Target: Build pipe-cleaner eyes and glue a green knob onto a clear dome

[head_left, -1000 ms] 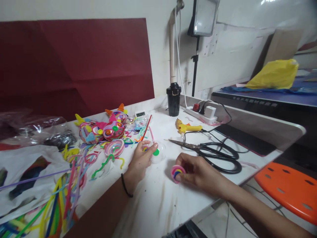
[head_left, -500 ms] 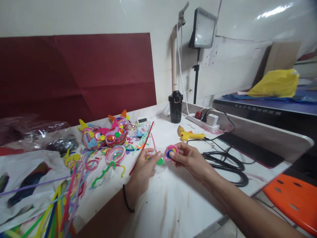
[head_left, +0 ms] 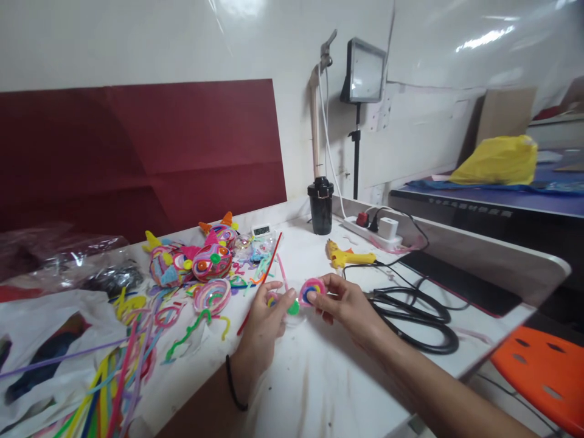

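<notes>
My right hand (head_left: pixel 349 304) pinches a rolled pipe-cleaner coil (head_left: pixel 311 288) with a pink rim and blue and yellow inside. My left hand (head_left: pixel 264 328) grips a clear plastic piece (head_left: pixel 298 319), apparently rounded, bearing a green disc (head_left: pixel 293 307) and another small coil (head_left: pixel 271 299) partly behind the fingers. The pink-rimmed coil is close beside the green disc; whether they touch, I cannot tell. A red pipe cleaner (head_left: pixel 272 258) and a pink one (head_left: pixel 281 269) lie just beyond my left hand. Decorated fish-like balls (head_left: pixel 212 260) rest further left.
Loose pipe cleaners (head_left: pixel 103 389) and a clear plastic bag (head_left: pixel 86 255) occupy the left side. A yellow glue gun (head_left: pixel 351 258), a black cable coil (head_left: pixel 410 316), a power strip (head_left: pixel 374 234) and a black cup (head_left: pixel 321 210) are beyond and right. An orange stool (head_left: pixel 542 371) stands lower right.
The view has tilted up a little, so the scene sits lower in the picture. Both hands keep their hold; the pink-rimmed coil has turned slightly, showing more of its face.
</notes>
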Action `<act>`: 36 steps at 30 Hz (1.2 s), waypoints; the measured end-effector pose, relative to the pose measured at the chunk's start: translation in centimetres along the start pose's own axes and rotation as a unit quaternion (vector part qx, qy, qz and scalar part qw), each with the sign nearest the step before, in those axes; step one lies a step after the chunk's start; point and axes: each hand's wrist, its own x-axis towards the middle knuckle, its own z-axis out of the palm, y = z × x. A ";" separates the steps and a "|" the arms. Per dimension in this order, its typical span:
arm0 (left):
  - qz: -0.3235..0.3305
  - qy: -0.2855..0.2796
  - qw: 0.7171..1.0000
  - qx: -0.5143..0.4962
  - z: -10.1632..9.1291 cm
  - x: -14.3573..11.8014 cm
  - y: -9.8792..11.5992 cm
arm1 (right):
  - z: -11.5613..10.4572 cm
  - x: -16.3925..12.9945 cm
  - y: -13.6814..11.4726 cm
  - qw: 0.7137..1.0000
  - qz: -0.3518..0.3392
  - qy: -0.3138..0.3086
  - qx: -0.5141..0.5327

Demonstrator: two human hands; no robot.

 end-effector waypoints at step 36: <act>0.112 0.026 0.990 0.082 -0.7 0.5 -0.7 | -0.1 -0.2 1.8 0.984 -0.052 -0.075 -0.152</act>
